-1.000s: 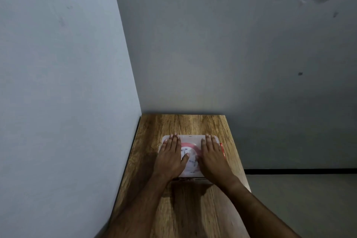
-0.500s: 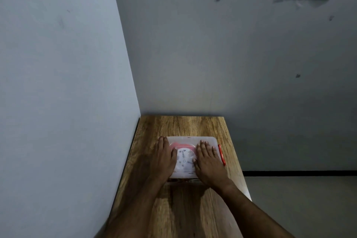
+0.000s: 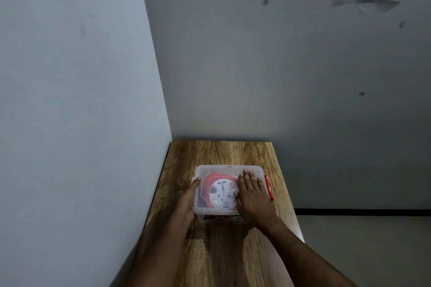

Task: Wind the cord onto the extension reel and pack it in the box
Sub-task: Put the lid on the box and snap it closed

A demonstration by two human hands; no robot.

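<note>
A clear plastic box point(image 3: 224, 169) with its lid on sits on the wooden table point(image 3: 224, 251). Through the lid I see the red and white extension reel point(image 3: 221, 193) lying flat inside. A red latch point(image 3: 268, 187) runs along the box's right side. My right hand point(image 3: 251, 196) lies flat on the right half of the lid with straight fingers. My left hand point(image 3: 187, 200) lies against the box's left side, fingers straight along the wall. The cord itself is not distinguishable.
The table stands in a corner, with a wall point(image 3: 81, 100) close on the left and another behind. Its right edge drops to the floor point(image 3: 361, 251). Bare tabletop lies in front of and behind the box.
My left hand slid off the lid to the box's left side. My right hand stayed flat on the lid, shifted slightly right, uncovering the reel under the lid.
</note>
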